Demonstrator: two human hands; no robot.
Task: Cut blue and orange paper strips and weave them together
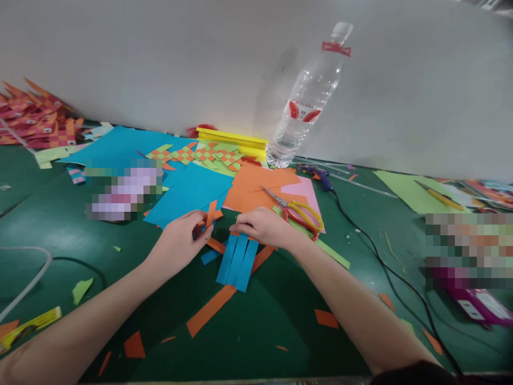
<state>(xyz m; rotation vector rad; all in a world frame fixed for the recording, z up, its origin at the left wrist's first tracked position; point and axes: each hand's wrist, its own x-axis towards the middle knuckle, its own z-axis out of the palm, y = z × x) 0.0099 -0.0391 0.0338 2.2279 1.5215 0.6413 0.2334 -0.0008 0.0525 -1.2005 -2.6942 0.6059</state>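
Note:
My left hand (185, 239) is closed, thumb and fingers pinching an orange paper strip (211, 213) that sticks up past the fingertips. To its right, my right hand (260, 225) grips the top of a blue paper piece (236, 262) slit into several parallel strips, with a bit of orange along its upper edge. Loose orange strips (212, 309) lie under and around the blue piece on the green table. Just beyond my right wrist rest scissors (306, 214) with yellow and red handles. My fingers cover part of the papers they hold.
Blue sheets (192, 190) and orange sheets (256, 187) lie behind my hands. A clear plastic bottle (306, 101) stands near the wall. Right of it, a glue gun (320, 176) trails a black cord (372, 246). Woven paper fish (40, 120) are piled at far left.

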